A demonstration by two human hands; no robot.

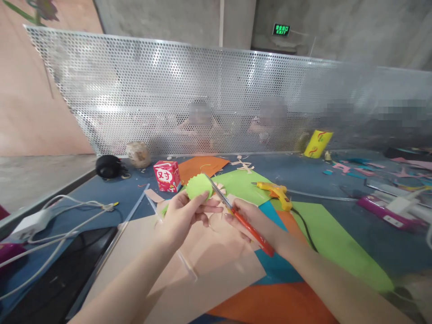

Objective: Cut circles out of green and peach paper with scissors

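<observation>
My left hand [184, 216] pinches a small round piece of light green paper [199, 186] with a notched edge, held up over the table. My right hand [251, 220] grips red-handled scissors [236, 213]; their blades point up and left and meet the right edge of the green piece. Both hands hover above a pale peach sheet [175, 274] lying on the blue table [371, 234].
Green [324, 234], orange [199, 166] and blue paper sheets cover the table. A yellow glue gun [275, 192] lies right of my hands, a red carton [167, 176] to the left. White cables [64, 216] trail at left. A perforated metal screen [216, 99] stands behind; people sit beyond it.
</observation>
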